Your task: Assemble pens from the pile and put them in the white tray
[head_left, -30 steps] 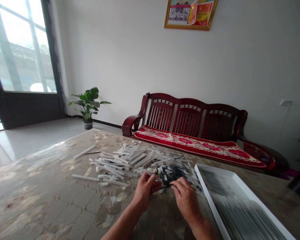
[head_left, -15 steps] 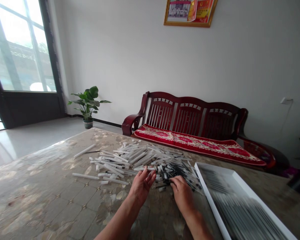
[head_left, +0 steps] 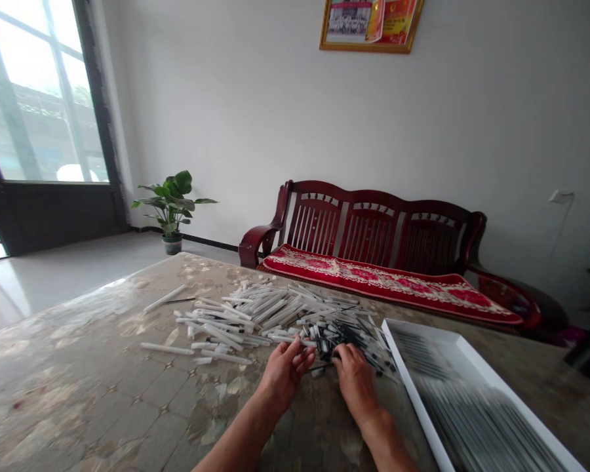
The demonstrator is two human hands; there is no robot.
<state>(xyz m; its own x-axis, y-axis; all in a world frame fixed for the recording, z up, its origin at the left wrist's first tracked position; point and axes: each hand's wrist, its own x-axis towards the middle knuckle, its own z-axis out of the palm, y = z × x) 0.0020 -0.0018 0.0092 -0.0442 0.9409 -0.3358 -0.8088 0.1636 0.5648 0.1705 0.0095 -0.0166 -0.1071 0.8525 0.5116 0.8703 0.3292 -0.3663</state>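
My left hand point(head_left: 286, 368) is closed on a slim white pen barrel point(head_left: 307, 343), pinched between thumb and fingers at the near edge of the pile. Close by on the right, my right hand point(head_left: 356, 380) has its fingertips pressed together beside the black pen caps point(head_left: 347, 334); whatever it holds is small, dark and mostly hidden. Beyond both hands, many white pen barrels point(head_left: 270, 308) lie heaped on the table. Some thin clear and dark pieces lie scattered at the heap's right side.
A shallow white box point(head_left: 417, 406) on the right holds rows of thin dark-grey sticks. Several loose white barrels point(head_left: 167, 349) lie to the left on the patterned table point(head_left: 103, 387). Behind stand a red wooden bench point(head_left: 373, 229) and a potted plant point(head_left: 172, 244).
My left hand shifted slightly left with its fingers looser, then came back right, toward my right hand. My right hand stays by the black caps, its fingers turned more inward now.
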